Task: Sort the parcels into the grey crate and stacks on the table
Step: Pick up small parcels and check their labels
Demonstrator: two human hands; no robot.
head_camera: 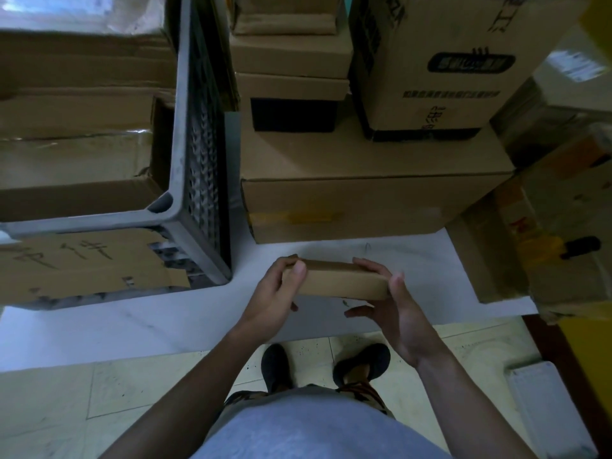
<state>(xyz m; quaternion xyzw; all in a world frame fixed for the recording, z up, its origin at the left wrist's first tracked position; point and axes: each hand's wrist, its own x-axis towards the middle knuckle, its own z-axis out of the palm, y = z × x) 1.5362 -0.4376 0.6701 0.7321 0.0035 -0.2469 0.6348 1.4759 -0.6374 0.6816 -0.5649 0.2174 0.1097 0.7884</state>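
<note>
Along the left and upper borders much is cut off: the grey crate (pixel 198 144) runs out of view on the left, so only its near right corner and mesh side show, and the cartons inside it (pixel 76 154) are seen in part. A cardboard sheet with handwriting (pixel 82 260) covers most of the crate's front, and the writing is too blurred to read. Behind, the stack of small boxes (pixel 291 77) and the printed carton (pixel 430 71) are clipped at the top. Both stand on a wide flat carton (pixel 347 207), which hides the table (pixel 132 323) beneath it. Boxes at the far right are smeared and hard to make out. Over the table's near part, in front of the wide carton and just right of the crate's corner, the small flat brown parcel (pixel 344 281) is held level between both hands. The left hand (pixel 275 293) grips its left end, thumb on the near face and fingers curled over the far edge. The right hand (pixel 394 313) clasps the right end, thumb raised at the corner, fingers over the top and under it. Whether the parcel touches the table cannot be told.
</note>
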